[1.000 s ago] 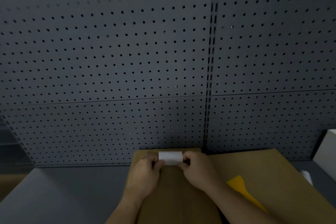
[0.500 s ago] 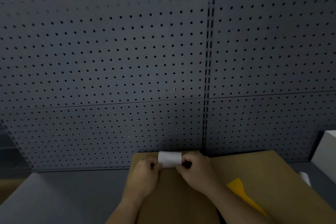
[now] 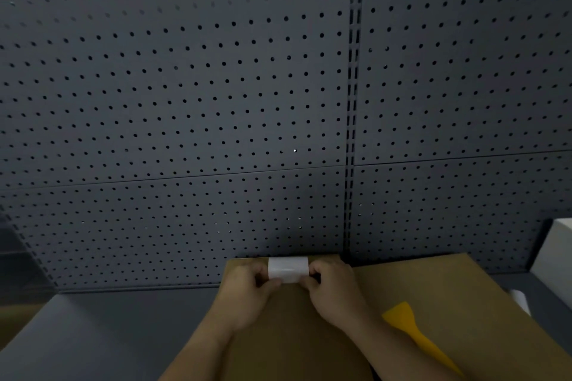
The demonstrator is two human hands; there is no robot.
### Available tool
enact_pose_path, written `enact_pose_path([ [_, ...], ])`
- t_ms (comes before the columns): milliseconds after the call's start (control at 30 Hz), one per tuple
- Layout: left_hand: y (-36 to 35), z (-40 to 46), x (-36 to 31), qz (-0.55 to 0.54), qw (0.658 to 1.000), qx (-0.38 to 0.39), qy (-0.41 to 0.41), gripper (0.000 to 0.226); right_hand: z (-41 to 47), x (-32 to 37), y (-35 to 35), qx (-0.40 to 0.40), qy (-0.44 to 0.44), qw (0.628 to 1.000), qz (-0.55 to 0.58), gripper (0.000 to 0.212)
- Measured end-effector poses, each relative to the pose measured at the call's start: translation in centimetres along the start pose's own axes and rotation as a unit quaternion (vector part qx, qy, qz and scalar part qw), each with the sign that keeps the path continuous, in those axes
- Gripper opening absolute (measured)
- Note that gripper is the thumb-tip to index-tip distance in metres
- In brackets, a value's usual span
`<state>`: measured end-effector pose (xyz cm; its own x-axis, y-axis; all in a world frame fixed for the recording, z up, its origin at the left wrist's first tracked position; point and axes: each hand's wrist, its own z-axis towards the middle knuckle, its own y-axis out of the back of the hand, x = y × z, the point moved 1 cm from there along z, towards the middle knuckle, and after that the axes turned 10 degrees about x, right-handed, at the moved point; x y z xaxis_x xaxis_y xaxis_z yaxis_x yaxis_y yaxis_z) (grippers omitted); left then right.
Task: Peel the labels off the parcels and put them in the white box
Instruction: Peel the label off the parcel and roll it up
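While your left hand (image 3: 247, 294) and right hand (image 3: 335, 291) pinch its ends, the white label (image 3: 288, 269) curls over the brown parcel (image 3: 294, 334) on the grey tabletop (image 3: 108, 334), before a dark pegboard (image 3: 185, 102).

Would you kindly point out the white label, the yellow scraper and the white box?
white label (image 3: 288, 269), head view, middle of its face.
yellow scraper (image 3: 402, 318), head view, on its wide blade.
white box (image 3: 557, 250), head view, on its visible side wall.
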<state>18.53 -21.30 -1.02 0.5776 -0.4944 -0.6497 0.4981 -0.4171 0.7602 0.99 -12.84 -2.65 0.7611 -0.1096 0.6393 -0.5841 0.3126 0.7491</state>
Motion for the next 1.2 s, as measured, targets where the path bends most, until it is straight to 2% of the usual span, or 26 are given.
enact_pose_path([
  [100, 0.0, 0.4, 0.3, 0.03, 0.998, -0.045, -0.026, 0.009, -0.1, 0.1, 0.2, 0.009, 0.003, 1.0, 0.015, 0.017],
  [233, -0.2, 0.3, 0.1, -0.041, 0.999, -0.031, -0.002, 0.011, -0.3, 0.4, 0.6, 0.033, -0.002, 0.999, 0.034, 0.016],
  [367, -0.7, 0.7, 0.9, -0.059, 0.998, -0.024, 0.011, 0.018, -0.5, 0.3, 0.9, 0.049, -0.014, 0.998, 0.04, 0.017],
  [500, -0.9, 1.4, 1.4, -0.043, 0.998, -0.035, 0.006, 0.014, -0.4, 0.2, 0.7, 0.067, -0.018, 0.997, 0.036, 0.029],
  [600, -1.0, 1.7, 1.7, -0.032, 0.998, -0.045, 0.003, 0.015, -0.1, 0.1, 0.5, 0.056, -0.022, 0.998, 0.021, 0.018],
  [700, -1.0, 1.8, 2.1, -0.025, 0.999, -0.04, -0.006, 0.016, 0.0, 0.1, 0.5, 0.044, -0.022, 0.999, 0.01, 0.025],
  [800, -0.8, 1.7, 1.9, -0.047, 0.998, -0.035, -0.007, 0.021, 0.1, 0.2, 0.5, 0.041, -0.01, 0.999, 0.0, 0.022],
  [900, -0.9, 1.6, 1.8, -0.036, 0.999, -0.03, -0.005, 0.005, 0.2, 0.4, 0.5, 0.049, -0.001, 0.999, -0.013, 0.019],
  [967, -1.1, 1.7, 1.9, -0.025, 0.999, -0.041, 0.003, 0.004, 0.2, 0.5, 0.7, 0.049, 0.002, 0.999, -0.02, 0.019],
  [1033, -1.1, 2.0, 1.8, -0.033, 0.998, -0.049, 0.01, 0.006, 0.3, 0.6, 1.0, 0.047, -0.001, 0.999, -0.022, 0.013],
  [1200, -1.0, 2.1, 1.6, -0.057, 0.997, -0.053, 0.025, 0.011, 0.6, 0.8, 1.4, 0.047, -0.02, 0.999, 0.0, 0.018],
])
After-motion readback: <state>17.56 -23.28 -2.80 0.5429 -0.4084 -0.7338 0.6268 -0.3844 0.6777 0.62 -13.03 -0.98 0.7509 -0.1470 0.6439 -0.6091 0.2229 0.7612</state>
